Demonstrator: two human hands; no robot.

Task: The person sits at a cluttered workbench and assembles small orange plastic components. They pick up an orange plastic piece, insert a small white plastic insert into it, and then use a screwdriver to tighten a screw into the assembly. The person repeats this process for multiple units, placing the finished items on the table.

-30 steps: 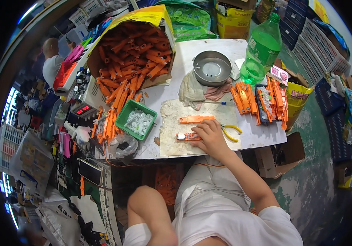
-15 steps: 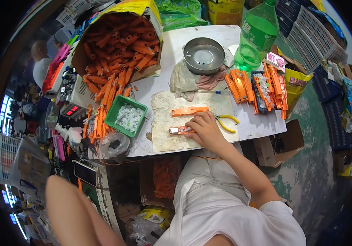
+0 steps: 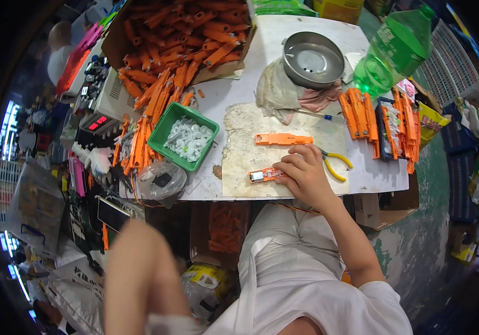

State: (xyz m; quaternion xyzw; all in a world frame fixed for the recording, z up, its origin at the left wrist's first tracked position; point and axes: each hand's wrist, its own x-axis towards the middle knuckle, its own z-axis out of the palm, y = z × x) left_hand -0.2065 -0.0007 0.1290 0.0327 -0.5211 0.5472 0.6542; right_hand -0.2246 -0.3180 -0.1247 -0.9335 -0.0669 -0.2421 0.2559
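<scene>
Thumb and curled fingers of the right hand are nearly closed, pinching the right end of a slim orange casing that lies on a stained off-white mat at the near side of the desk. A shiny metal block sits in the casing's left end, while the right end is hidden beneath the fingers. Just beyond lies a second orange piece, set crosswise, and pliers with yellow handles rest just right of the hand. A blurred bent arm fills the near left; the left hand is out of view, so its state cannot be told. Left of the mat stands a green tray of small whitish pieces, with a heap of orange parts spreading beyond it. On the far side, a metal bowl rests on a crumpled cloth, and a green bottle stands to its right.
</scene>
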